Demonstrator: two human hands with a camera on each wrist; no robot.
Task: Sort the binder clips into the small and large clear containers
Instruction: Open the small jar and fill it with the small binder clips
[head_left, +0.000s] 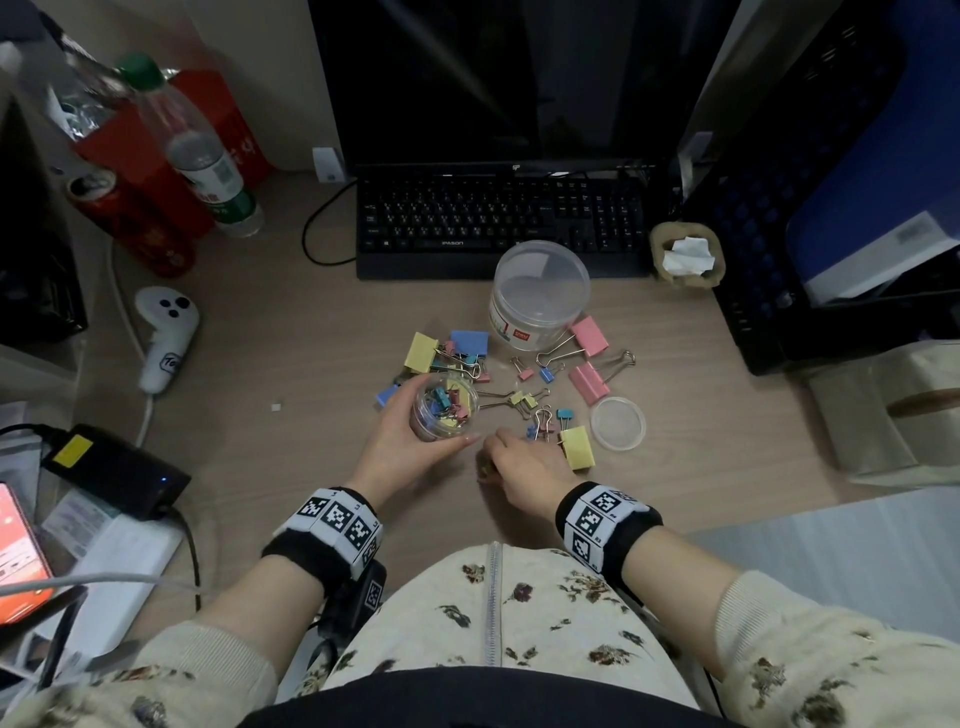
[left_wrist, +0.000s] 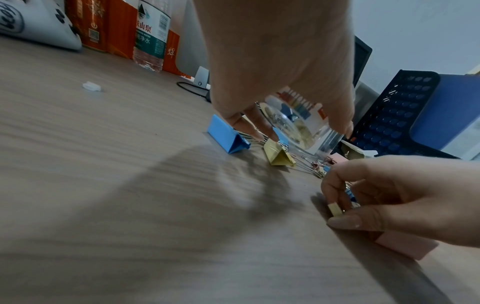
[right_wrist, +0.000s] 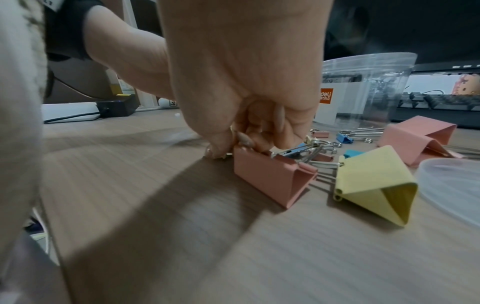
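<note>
My left hand (head_left: 415, 440) grips the small clear container (head_left: 444, 410), lifted a little off the desk and holding several small coloured clips. Just right of it, my right hand (head_left: 519, 460) is curled low over the desk. Its thumb and forefinger pinch a small yellow clip (left_wrist: 335, 208), with a blue one behind it. A large pink clip (right_wrist: 272, 174) lies under that hand. The large clear container (head_left: 540, 296) stands empty behind the pile. Large yellow (head_left: 422, 353), blue (head_left: 470, 343) and pink (head_left: 589, 330) clips and several small ones lie scattered between.
A clear lid (head_left: 618, 423) lies right of a large yellow clip (head_left: 576, 447). A black keyboard (head_left: 498, 223) runs behind the containers. A water bottle (head_left: 208, 166), red boxes, a white controller (head_left: 163, 332) and a charger sit to the left; a black crate (head_left: 810, 208) to the right.
</note>
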